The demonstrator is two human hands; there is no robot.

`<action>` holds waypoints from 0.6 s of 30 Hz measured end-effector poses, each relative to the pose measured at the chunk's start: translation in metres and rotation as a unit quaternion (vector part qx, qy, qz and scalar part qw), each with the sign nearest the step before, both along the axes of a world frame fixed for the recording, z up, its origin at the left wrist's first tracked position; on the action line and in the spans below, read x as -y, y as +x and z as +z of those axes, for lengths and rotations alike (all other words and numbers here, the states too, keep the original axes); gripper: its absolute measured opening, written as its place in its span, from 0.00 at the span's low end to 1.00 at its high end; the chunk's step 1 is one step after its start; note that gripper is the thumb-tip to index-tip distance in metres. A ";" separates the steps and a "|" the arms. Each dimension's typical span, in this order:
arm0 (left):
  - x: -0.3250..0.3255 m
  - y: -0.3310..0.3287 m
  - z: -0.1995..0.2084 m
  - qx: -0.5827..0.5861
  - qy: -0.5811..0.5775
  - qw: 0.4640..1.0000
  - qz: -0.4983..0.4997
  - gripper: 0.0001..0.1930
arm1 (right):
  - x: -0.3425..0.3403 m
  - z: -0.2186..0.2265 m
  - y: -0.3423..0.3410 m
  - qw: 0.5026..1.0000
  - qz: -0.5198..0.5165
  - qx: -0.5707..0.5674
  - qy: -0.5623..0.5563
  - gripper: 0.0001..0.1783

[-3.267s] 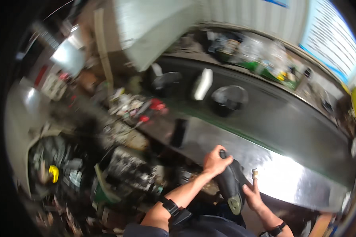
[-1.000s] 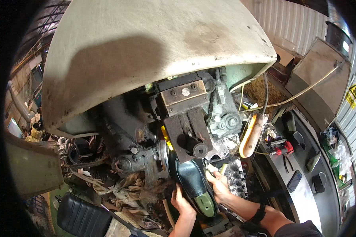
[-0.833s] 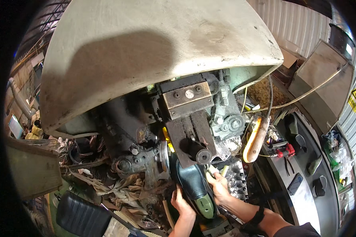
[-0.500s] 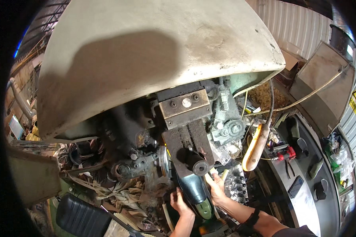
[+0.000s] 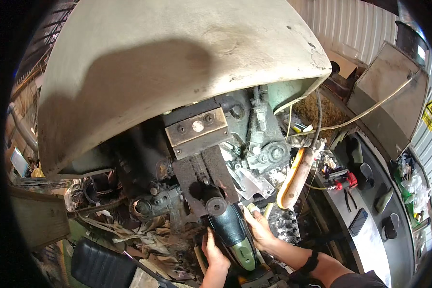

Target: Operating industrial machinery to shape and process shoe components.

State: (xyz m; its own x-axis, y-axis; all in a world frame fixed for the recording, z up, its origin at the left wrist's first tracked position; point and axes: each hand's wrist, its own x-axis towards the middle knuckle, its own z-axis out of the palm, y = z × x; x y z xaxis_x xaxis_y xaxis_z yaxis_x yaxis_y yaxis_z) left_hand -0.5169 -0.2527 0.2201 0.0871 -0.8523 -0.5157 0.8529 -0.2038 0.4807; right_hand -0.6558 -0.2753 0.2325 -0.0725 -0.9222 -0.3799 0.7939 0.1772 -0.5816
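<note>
At the frame's lower centre, the left hand (image 5: 215, 255) and right hand (image 5: 260, 230) clasp a black leather shoe upper (image 5: 228, 227) on its pale-green last (image 5: 245, 255), apparently steadying it beneath the dark metal machine head (image 5: 204, 175).

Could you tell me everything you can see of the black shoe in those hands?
The black shoe has a smooth, glossy, leather-looking upper. A green form with a small dark slot fills its opening, showing at the end nearest the person. The shoe points away; a dark machine cylinder hides its far tip, so contact there is unclear. The left hand and right hand hold it from either side. Its sole is hidden.
</note>
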 end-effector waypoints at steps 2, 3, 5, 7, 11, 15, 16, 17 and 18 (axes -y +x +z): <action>0.000 0.000 0.005 0.023 0.002 1.000 0.004 0.15 | -0.001 -0.002 -0.004 1.000 -0.008 -0.015 -0.007 0.21; 0.000 -0.002 0.009 0.051 -0.007 0.999 0.008 0.14 | -0.001 -0.002 -0.008 1.000 0.005 -0.019 -0.018 0.25; -0.003 -0.002 0.016 0.079 -0.016 0.997 0.010 0.13 | -0.007 0.000 -0.023 0.999 0.016 -0.024 -0.028 0.29; -0.007 0.005 0.020 0.117 -0.037 0.992 0.011 0.15 | -0.016 0.004 -0.050 0.985 0.096 -0.141 0.030 0.19; -0.024 0.029 0.013 0.132 -0.008 0.991 -0.030 0.18 | -0.026 -0.061 -0.146 0.918 0.018 -0.393 0.058 0.39; -0.032 0.034 -0.006 0.132 0.025 0.991 -0.020 0.21 | -0.026 -0.120 -0.193 0.865 0.061 -0.470 0.163 0.42; -0.034 0.034 -0.008 0.135 0.034 0.990 -0.012 0.21 | -0.027 -0.123 -0.187 0.892 0.056 -0.427 0.137 0.45; -0.036 0.035 -0.009 0.138 0.042 0.990 -0.006 0.20 | -0.029 -0.127 -0.181 0.916 0.051 -0.383 0.111 0.48; -0.038 0.037 -0.010 0.140 0.040 0.989 -0.009 0.20 | -0.028 -0.137 -0.195 0.897 0.070 -0.421 0.113 0.50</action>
